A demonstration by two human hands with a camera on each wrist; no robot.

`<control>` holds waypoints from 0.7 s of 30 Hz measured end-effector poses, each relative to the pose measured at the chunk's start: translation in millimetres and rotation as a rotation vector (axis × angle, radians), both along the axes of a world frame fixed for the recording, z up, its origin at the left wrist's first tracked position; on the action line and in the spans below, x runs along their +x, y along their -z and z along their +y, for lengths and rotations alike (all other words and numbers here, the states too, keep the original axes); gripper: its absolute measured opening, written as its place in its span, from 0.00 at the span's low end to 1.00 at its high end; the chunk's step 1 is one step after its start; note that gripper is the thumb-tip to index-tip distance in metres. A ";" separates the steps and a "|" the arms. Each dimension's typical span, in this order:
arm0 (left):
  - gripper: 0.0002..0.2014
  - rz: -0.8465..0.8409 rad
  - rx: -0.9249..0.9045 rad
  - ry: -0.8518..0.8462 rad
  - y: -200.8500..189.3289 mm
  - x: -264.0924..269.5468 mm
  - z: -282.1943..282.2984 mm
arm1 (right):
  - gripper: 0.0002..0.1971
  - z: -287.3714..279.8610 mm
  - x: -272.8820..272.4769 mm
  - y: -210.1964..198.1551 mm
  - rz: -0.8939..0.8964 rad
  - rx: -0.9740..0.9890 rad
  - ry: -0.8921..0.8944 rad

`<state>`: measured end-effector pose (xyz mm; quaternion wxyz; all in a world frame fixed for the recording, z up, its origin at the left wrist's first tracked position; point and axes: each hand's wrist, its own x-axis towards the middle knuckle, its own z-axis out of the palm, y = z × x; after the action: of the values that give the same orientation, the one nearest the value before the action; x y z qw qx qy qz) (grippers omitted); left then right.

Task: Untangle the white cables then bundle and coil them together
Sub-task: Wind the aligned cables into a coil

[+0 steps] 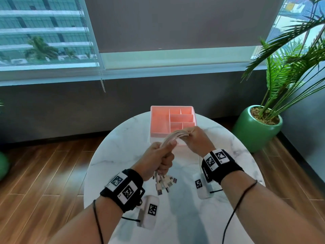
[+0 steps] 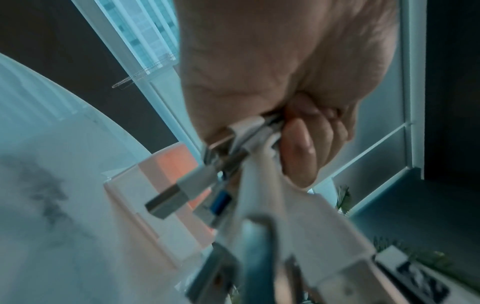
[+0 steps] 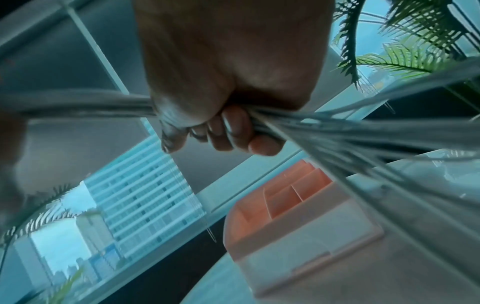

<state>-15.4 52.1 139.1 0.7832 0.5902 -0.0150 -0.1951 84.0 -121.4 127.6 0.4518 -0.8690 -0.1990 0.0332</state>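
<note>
Several white cables (image 1: 175, 135) run as one bundle between my two hands above the round marble table (image 1: 123, 148). My left hand (image 1: 158, 158) grips the bundle in a fist, thumb on top. Their USB plugs (image 1: 164, 184) hang below that fist. In the left wrist view the plugs (image 2: 171, 197) stick out under my curled fingers (image 2: 301, 148). My right hand (image 1: 197, 139) grips the other part of the bundle, a little higher and farther away. In the right wrist view the cables (image 3: 337, 135) stream out past my curled fingers (image 3: 233, 127), blurred.
A pink organiser box (image 1: 173, 120) with several compartments stands on the far side of the table, just behind my hands. A potted palm in a green pot (image 1: 256, 129) stands on the floor at the right. A window with blind cords (image 1: 102, 74) is behind.
</note>
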 end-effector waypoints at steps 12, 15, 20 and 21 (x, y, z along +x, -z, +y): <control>0.23 0.089 -0.139 -0.265 2.9 -3.1 7.9 | 0.19 16.8 -39.9 52.7 0.210 -0.038 -0.031; 0.24 0.113 -0.106 -0.197 -1.1 -1.8 9.4 | 0.11 22.6 -36.6 26.7 -0.020 0.083 0.038; 0.24 0.102 -0.105 -0.147 -11.2 -2.1 6.4 | 0.03 40.9 -32.5 -3.2 -0.177 0.018 -0.119; 0.24 0.089 -0.116 -0.156 -15.1 -1.7 6.9 | 0.07 40.9 -31.7 2.2 -0.153 -0.005 -0.130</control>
<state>-17.1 59.0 154.2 0.8287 0.5340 0.0544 -0.1583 52.4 -80.4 125.4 0.4297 -0.8556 -0.2886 -0.0038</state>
